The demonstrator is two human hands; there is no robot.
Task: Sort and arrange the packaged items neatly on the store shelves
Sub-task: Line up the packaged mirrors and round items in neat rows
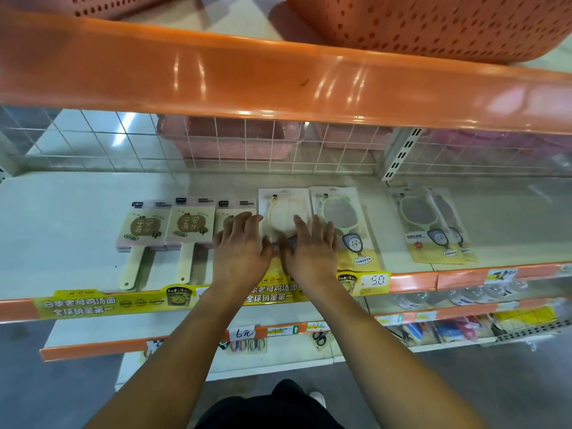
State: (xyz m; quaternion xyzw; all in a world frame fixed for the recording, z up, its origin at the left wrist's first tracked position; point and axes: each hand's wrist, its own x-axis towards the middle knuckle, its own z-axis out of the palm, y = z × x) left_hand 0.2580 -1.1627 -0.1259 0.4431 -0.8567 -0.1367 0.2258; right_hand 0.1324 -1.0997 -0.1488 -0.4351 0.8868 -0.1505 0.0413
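Packaged hand mirrors lie in a row on the white shelf (77,218). Two square cream mirrors (145,230) (192,226) sit at the left; a third (229,212) lies partly under my left hand (241,246), whose straight fingers rest flat on it. Beside it, my right hand (309,246) lies flat, fingers extended, on a cream round mirror pack (284,209). A green bear-ear mirror pack (343,218) touches that pack on its right. Two more green packs (430,227) overlap further right.
An orange shelf edge (278,78) with orange perforated baskets (433,23) overhangs above. A wire grid (247,147) backs the shelf, pink baskets behind it. A yellow price strip (93,305) lines the front edge. Lower shelves hold scissors (320,337) and small goods.
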